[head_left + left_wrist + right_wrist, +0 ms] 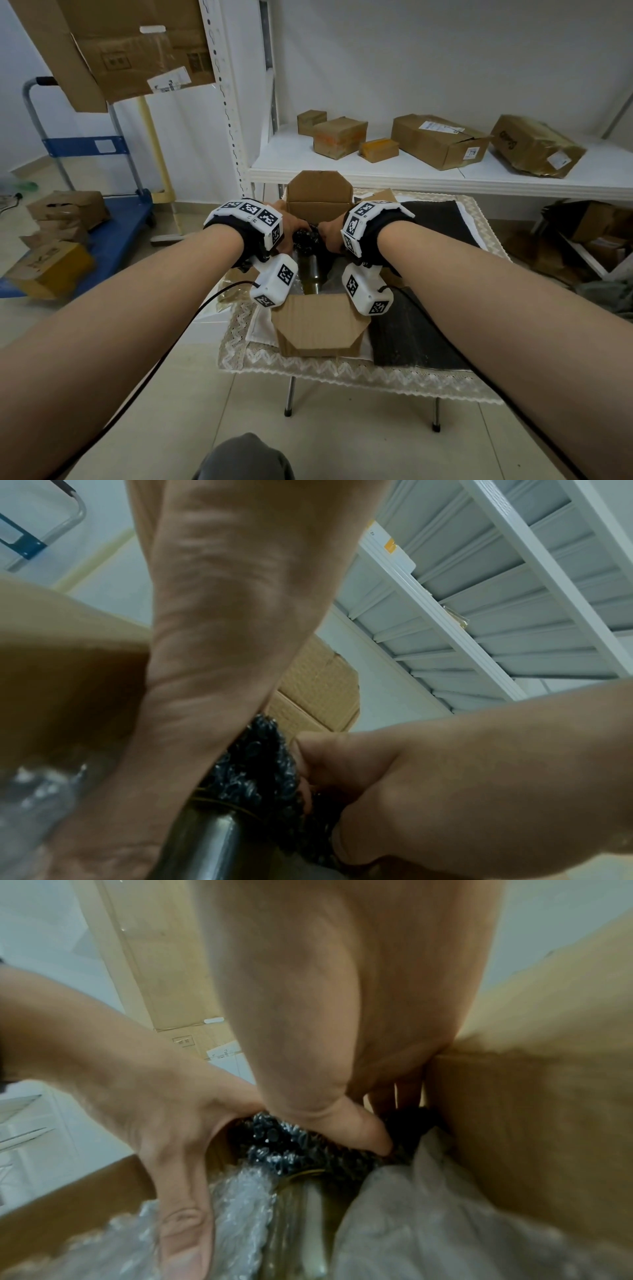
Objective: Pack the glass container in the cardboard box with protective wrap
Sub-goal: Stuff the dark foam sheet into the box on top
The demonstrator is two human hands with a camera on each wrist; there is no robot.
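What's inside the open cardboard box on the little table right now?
Inside the box lies a glass container, with black wrap bunched at its far end and clear bubble wrap beside it. Both hands press in, hiding the box's bottom.

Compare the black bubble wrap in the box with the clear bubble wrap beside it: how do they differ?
The black bubble wrap is dark and bunched at the far end of the glass container; the clear bubble wrap is see-through and lies along the container's side. Both hands, left hand and right hand, work at the black wrap; only the left hand's thumb rests against the clear wrap. Both sit inside the open cardboard box.
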